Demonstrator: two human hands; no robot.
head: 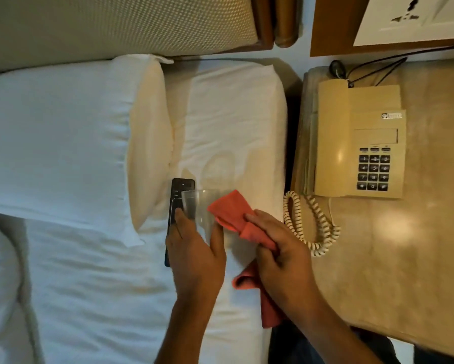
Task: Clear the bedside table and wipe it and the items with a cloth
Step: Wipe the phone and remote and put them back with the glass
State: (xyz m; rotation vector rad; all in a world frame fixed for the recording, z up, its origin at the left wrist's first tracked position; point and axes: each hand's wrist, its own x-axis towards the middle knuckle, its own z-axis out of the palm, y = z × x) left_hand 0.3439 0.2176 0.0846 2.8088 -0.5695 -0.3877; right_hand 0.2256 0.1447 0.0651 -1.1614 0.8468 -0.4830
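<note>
My left hand (194, 256) grips a clear drinking glass (198, 206) above the bed, its mouth tilted away from me. My right hand (281, 254) holds a red cloth (233, 210) pressed against the right side of the glass; the rest of the cloth hangs below that hand. A black remote control (180, 187) lies on the white sheet just behind the glass, partly hidden by my left hand. The bedside table (417, 245), with a glossy beige top, stands to the right. A beige telephone (357, 140) with a coiled cord (312, 224) rests on it.
Two white pillows (63, 135) lie across the bed head, below a padded headboard (115, 24). Black cables (373, 67) run behind the telephone. A white card on a wooden panel (415, 19) is at the top right. The table's front corner (378, 334) is near my right forearm.
</note>
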